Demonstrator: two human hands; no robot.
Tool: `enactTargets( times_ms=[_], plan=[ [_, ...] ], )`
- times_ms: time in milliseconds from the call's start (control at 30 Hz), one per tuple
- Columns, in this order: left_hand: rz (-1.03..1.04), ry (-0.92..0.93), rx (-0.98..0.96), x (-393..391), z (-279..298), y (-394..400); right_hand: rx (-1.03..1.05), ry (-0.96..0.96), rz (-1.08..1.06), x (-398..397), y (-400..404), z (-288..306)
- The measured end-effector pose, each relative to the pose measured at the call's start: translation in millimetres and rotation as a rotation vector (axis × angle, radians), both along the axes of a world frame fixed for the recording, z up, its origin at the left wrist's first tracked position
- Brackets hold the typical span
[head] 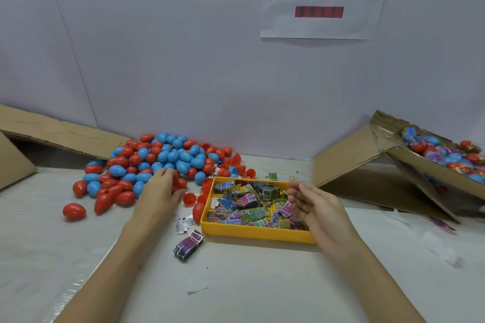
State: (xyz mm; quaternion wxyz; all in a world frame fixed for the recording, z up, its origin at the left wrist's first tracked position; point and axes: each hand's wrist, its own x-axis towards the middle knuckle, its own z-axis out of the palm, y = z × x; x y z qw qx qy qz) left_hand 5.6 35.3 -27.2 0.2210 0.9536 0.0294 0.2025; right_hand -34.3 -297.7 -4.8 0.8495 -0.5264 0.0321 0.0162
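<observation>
Ahead on my left, the heap of red and blue eggs (168, 157) lies right under my left hand (158, 191). Its fingers rest over the heap's near edge, thumb towards the tray; I cannot tell whether they have closed round an egg. My right hand (315, 204) hangs loosely open and holds nothing. It is above the right end of the yellow tray (252, 233), with the printed sleeves (244, 202) just below its fingers. The eggs point every way, so no one axis serves. I judge the bare counter (262, 283) near me leaves room to join egg and sleeve; the tilted cardboard box (349, 165) hems in the right.
</observation>
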Motion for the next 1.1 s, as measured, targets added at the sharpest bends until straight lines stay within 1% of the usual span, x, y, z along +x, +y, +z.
enactTargets(
  times_ms=[167, 267, 400, 467, 567, 633, 733, 800, 900, 1000, 1100],
  plan=[
    [-0.030, -0.049, -0.103, -1.2, 1.5, -8.3, -0.009, -0.007, -0.004, -1.7, -0.2, -0.1],
    [-0.021, -0.084, -0.051, 0.0, 1.9, -11.6, 0.003, -0.009, -0.003, -1.7, -0.6, 0.0],
    [0.019, -0.220, -0.007, -1.2, 10.0, -19.0, 0.009, -0.017, 0.002, -0.9, -0.7, -1.8],
    [-0.042, -0.296, -0.034, -4.1, 16.2, -28.1, 0.001, -0.023, 0.000, -0.2, -0.8, -3.3],
    [-0.192, -0.367, -0.150, -12.9, 27.0, -49.5, -0.062, -0.059, 0.000, -1.5, 0.6, -3.8],
    [-0.297, -0.366, -0.270, -21.0, 32.5, -67.4, -0.178, -0.126, -0.011, -4.1, 4.0, -4.0],
    [-0.452, -0.291, -0.430, -33.8, 34.1, -95.4, -0.477, -0.325, -0.058, -11.6, 14.0, -6.4],
    [-0.509, -0.239, -0.475, -39.1, 29.5, -111.5, -0.675, -0.473, -0.084, -17.7, 21.5, -7.8],
    [-0.555, -0.144, -0.593, -42.3, 22.0, -125.5, -0.881, -0.658, -0.085, -24.6, 29.6, -8.8],
    [-0.597, -0.093, -0.667, -43.6, 19.8, -129.3, -1.027, -0.730, -0.183, -27.7, 33.6, -9.1],
    [-0.627, -0.070, -0.663, -43.3, 18.4, -129.2, -1.056, -0.721, -0.263, -29.1, 31.8, -7.8]
  ],
)
